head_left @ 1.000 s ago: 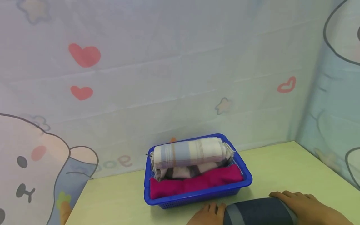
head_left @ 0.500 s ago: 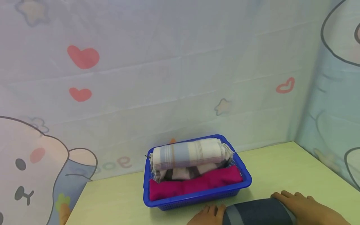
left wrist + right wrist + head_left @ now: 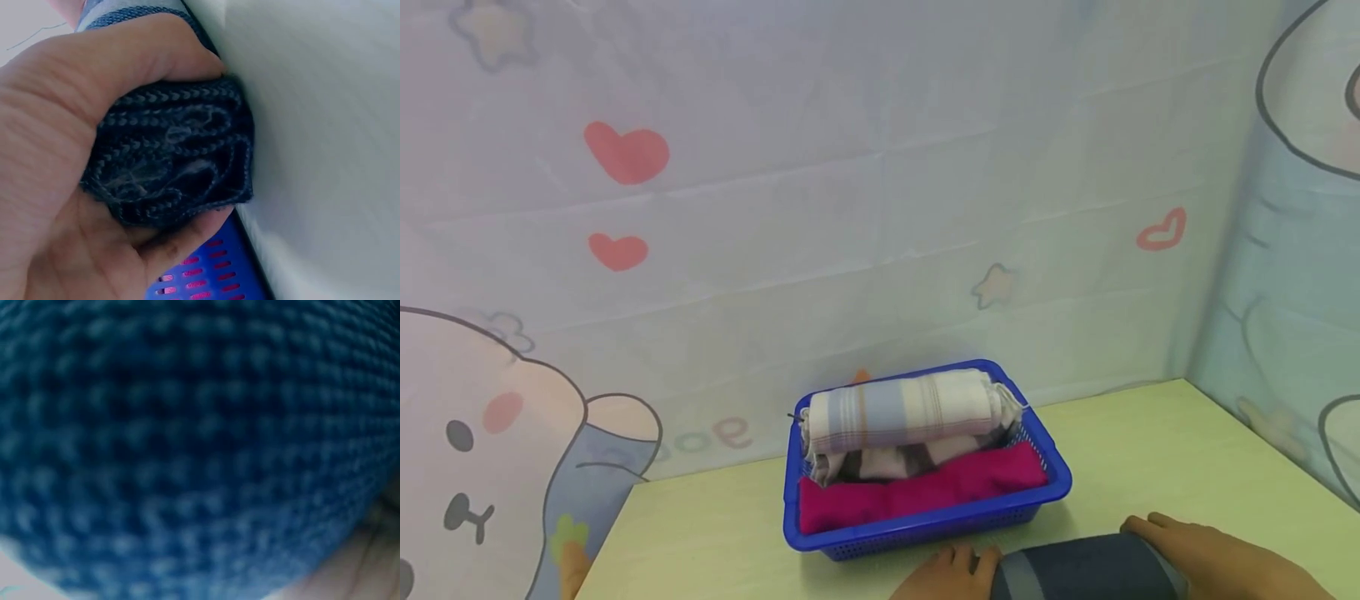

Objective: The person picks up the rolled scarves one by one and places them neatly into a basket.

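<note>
Bottom centre of frame: rolled dark navy knit towel (image 3: 1078, 569) on the pale green counter (image 3: 1150, 450), long axis left-right. My left hand (image 3: 951, 571) grips its left end, right hand (image 3: 1206, 560) curls over its right; blue plastic basket (image 3: 925, 529) just beyond.

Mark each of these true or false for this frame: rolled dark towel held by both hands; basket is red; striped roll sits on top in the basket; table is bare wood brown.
1. Both the left hand and the right hand hold the dark blue rolled towel: true.
2. The basket is red: false, it is blue.
3. A striped roll lies on top, above the magenta cloth: true.
4. The table is brown: false, it is pale green.
</note>
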A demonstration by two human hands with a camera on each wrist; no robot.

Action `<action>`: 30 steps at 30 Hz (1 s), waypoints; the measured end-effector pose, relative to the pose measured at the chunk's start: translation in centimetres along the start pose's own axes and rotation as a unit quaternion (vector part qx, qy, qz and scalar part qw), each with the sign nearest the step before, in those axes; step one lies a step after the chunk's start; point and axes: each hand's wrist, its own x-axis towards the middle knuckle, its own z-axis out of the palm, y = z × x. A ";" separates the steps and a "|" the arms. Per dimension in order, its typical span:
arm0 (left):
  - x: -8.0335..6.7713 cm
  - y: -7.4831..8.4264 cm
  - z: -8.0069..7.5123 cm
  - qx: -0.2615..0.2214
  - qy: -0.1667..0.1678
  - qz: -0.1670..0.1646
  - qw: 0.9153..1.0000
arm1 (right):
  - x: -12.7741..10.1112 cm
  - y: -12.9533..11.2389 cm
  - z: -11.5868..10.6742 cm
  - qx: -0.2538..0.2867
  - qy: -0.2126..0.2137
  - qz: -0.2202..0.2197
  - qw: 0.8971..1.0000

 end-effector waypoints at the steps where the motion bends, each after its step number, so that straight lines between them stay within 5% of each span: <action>1: 0.0 -0.1 0.0 -0.003 -0.003 0.002 1.000 | 0.0 0.0 0.0 0.006 -0.001 0.001 1.000; 13: -0.6 -0.6 -1.2 -0.046 -0.028 -0.018 0.998 | -0.4 0.5 -0.1 -0.017 0.030 -0.076 0.996; 23: -1.2 -0.9 -2.2 -0.030 -0.008 -0.029 0.999 | -0.9 0.2 -0.5 -0.016 0.043 -0.103 0.994; 30: -1.1 -1.3 -2.9 -0.038 -0.035 -0.030 0.998 | -1.2 0.2 -0.7 -0.062 0.072 -0.097 0.991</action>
